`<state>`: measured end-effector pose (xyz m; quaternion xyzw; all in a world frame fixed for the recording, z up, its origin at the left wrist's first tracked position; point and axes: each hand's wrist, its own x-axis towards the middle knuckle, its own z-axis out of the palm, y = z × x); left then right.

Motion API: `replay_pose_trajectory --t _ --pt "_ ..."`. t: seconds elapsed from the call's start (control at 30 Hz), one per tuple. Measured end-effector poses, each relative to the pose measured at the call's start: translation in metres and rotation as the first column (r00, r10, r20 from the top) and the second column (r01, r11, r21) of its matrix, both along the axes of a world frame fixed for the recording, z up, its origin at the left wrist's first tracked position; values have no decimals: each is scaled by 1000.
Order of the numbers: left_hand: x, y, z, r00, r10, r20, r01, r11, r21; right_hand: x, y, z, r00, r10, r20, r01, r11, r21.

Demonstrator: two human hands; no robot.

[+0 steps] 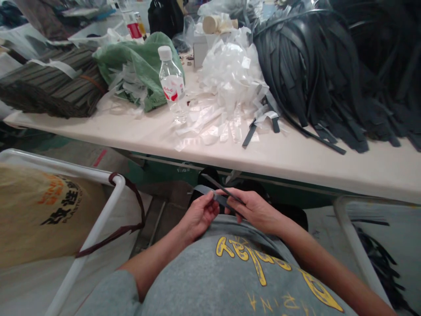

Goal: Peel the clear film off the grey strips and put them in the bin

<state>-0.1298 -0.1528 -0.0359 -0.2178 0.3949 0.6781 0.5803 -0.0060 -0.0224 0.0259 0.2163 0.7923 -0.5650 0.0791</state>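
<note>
In front of the lap, below the table edge, my two hands meet at a dark grey flat strip (223, 201). My left hand (202, 213) is closed, its thumb and forefinger pinching the strip near one end. My right hand (252, 210) is closed around more of the strip. A thin dark length (217, 183) sticks out from the right fingers toward the upper left; whether it is another strip seen on edge or a slim tool, I cannot tell. On the table above, a large bundle of similar dark strips (302, 74) hangs toward the front edge.
On the white table (138, 136) stand a water bottle (173, 83), a green bag (144, 52) and a pile of clear plastic pieces (230, 66). Tied dark strips (52, 83) lie left. White-framed carts hold a tan sack (29, 219) at left and loose strips (378, 259) at right.
</note>
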Motion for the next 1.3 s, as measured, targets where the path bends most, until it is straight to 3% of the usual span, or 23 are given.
replay_pose_trajectory --t 0.07,0.1,0.2,0.33,0.43,0.57,0.63,0.7,0.83,1.0,1.17,1.3 --pt "-9 -1 1 999 24 35 -22 999 -39 18 11 5 999 -3 -38 -3 988 -153" --pt "-14 -2 2 998 35 56 -32 998 -55 28 16 7 998 -30 -64 19 986 -164" --pt "-22 -4 5 995 49 85 -44 997 -57 48 23 11 970 -93 -224 100 995 21" --pt "-19 -3 8 996 12 87 -7 999 -49 53 8 13 893 160 -421 -12 943 333" --pt "-16 -4 10 996 11 89 -5 998 -67 57 0 16 855 252 -454 -58 915 399" --pt "-19 -8 10 994 36 106 -28 997 -74 71 11 9 869 49 -493 175 901 398" --pt "-20 -9 9 993 35 110 -28 997 -69 74 16 3 882 -4 -472 223 884 410" --pt "-18 -8 9 994 24 106 -17 998 -68 72 14 -2 881 71 -467 130 914 384" --pt "-12 -6 12 995 -10 99 17 997 -69 68 -4 1 807 222 -547 -52 950 309" --pt "-9 -7 15 995 -34 98 42 995 -87 72 -12 9 821 108 -560 125 924 361" --pt "5 -8 16 986 -145 83 147 989 -10 43 -10 -15 840 180 -512 124 855 503" --pt "13 -10 15 972 -229 55 220 967 129 21 -12 -27 843 171 -510 68 907 416"
